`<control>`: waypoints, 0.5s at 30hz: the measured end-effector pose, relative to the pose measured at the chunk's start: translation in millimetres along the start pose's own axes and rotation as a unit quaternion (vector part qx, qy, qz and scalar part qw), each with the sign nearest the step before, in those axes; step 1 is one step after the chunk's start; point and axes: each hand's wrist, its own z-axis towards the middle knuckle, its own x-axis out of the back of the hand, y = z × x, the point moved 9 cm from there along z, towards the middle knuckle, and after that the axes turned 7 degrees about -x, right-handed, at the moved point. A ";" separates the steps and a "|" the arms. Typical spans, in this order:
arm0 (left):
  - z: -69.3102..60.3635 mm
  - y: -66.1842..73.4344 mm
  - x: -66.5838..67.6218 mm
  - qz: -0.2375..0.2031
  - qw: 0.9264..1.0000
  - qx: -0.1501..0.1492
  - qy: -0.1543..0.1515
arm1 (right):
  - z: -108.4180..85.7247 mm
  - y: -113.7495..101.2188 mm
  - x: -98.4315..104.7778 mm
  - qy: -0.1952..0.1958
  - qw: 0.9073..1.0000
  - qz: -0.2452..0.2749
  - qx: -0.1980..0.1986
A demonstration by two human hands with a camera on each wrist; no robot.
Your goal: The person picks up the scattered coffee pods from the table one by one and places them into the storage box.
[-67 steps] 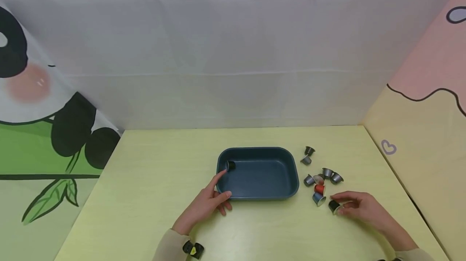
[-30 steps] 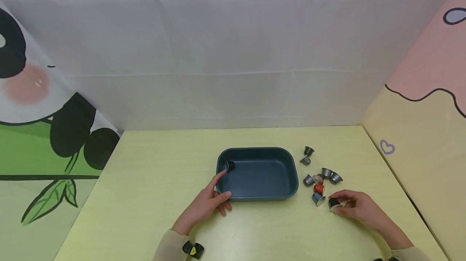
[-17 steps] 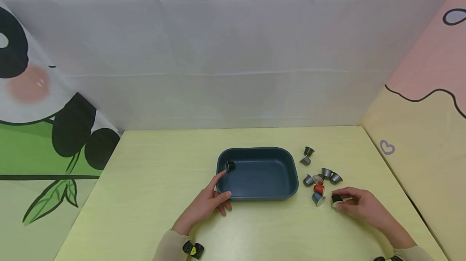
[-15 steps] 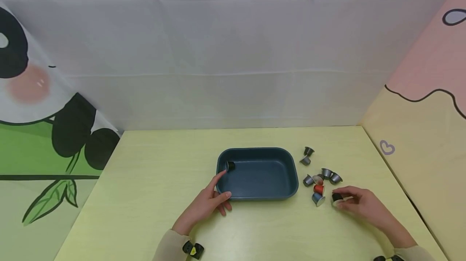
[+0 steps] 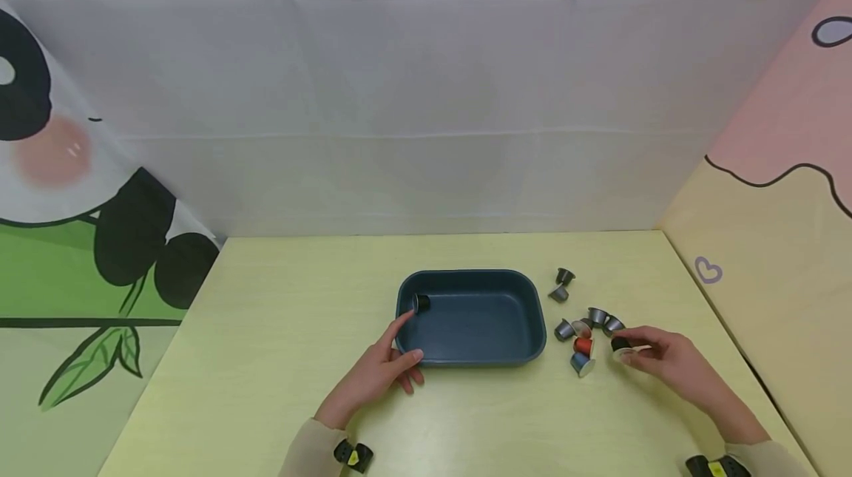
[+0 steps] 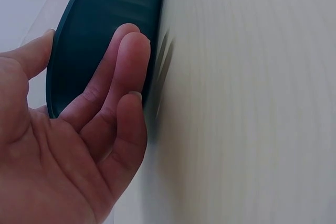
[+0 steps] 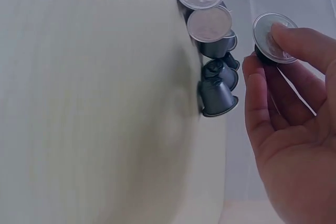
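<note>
My right hand (image 5: 679,370) pinches a black coffee capsule (image 5: 620,344) just right of the capsule group, lifted off the table. In the right wrist view the thumb presses the capsule's silver foil lid (image 7: 269,40) and the fingers support its dark cup. My left hand (image 5: 376,381) rests at the near left corner of a dark blue tray (image 5: 482,359), index finger and thumb touching its rim. Another black capsule (image 5: 421,303) lies inside the tray at the left. In the left wrist view the other fingers are loosely bent beside the tray's outer wall (image 6: 105,19).
Right of the tray lie a blue capsule (image 5: 582,364), a red capsule (image 5: 583,346) and several grey capsules (image 5: 564,329). Two more, one dark capsule (image 5: 565,276) and one grey, sit farther back. A white wall (image 5: 426,129) stands behind the yellow table (image 5: 299,299).
My right hand has raised the black capsule and moved slightly away from me, nearer the grey capsules. The capsule has turned lid downward since the oldest frame. The left hand and tray stay put.
</note>
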 end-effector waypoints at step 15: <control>1.1 0.0 -0.2 0.004 1.000 -0.003 0.000 | 16.7 -27.7 7.9 0.018 0.998 -0.031 0.053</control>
